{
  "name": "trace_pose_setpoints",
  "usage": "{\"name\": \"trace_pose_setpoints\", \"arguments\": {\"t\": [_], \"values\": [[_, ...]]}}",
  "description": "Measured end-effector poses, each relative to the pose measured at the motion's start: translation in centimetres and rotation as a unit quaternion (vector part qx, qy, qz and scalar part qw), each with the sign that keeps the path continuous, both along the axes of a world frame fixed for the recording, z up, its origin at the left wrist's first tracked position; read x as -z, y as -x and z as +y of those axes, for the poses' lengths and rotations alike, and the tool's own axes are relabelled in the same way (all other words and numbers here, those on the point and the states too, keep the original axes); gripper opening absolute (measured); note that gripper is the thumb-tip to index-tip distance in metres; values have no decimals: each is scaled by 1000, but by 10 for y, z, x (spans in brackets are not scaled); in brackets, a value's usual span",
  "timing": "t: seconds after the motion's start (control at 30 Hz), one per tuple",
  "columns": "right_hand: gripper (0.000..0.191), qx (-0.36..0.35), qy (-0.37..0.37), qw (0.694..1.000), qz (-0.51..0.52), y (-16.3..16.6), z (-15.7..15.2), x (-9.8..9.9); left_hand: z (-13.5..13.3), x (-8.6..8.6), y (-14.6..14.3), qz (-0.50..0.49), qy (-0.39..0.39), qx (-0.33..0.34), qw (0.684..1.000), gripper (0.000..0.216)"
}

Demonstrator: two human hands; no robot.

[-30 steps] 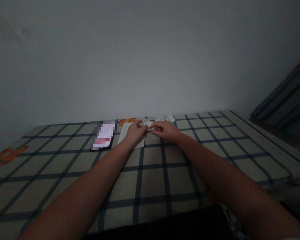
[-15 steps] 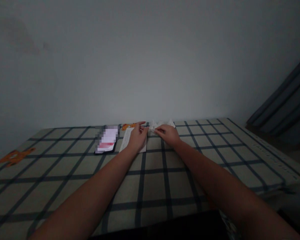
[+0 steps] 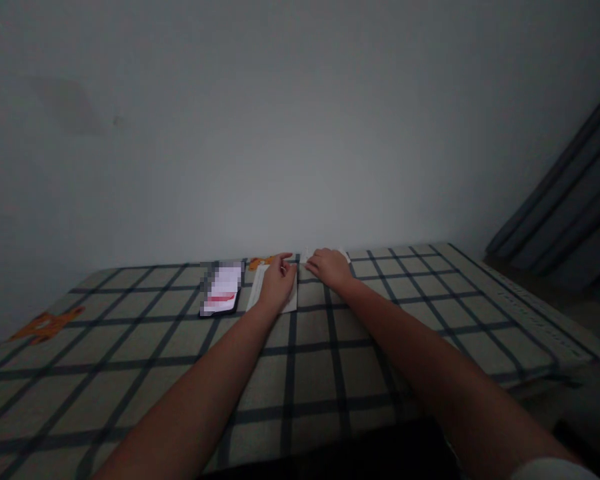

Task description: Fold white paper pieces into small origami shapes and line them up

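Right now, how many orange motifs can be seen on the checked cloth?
2: one orange motif near the left edge of the checked cloth, another at its far side, beside the left hand. Others may be hidden beneath the phone.

two hands: one left hand point(image 3: 279, 280), one right hand point(image 3: 333, 267). two bare forearms point(image 3: 213, 377). one phone point(image 3: 224, 287). one flat printed sheet point(image 3: 258, 287). one checked cloth point(image 3: 313, 373), with two orange figures on it: one at the left point(image 3: 47, 325), one near the wall's foot point(image 3: 261, 263). one wall point(image 3: 300, 133). one grey curtain point(image 3: 565, 193). white paper pieces point(image 3: 309, 253) by the right hand, partly hidden: their number cannot be told.
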State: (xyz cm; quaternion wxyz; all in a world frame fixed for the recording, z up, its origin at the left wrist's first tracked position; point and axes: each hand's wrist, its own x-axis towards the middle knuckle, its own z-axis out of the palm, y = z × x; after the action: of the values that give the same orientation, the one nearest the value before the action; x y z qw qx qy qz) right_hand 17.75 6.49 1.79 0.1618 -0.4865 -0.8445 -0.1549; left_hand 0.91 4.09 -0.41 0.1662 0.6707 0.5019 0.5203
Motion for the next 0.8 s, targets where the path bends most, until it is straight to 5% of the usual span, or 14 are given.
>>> {"name": "trace_pose_setpoints", "arguments": {"t": [0.4,0.6,0.8], "values": [[35,-9,-41,999,15,1,-12,-5,0,-4,6,29,-29,-9,999,33],[38,-125,59,990,-21,25,-34,-7,10,-4,18,6,-40,-46,998,32],[52,-223,79,971,-28,44,-46,6,14,0,23,-18,-28,-69,997,32]]}}
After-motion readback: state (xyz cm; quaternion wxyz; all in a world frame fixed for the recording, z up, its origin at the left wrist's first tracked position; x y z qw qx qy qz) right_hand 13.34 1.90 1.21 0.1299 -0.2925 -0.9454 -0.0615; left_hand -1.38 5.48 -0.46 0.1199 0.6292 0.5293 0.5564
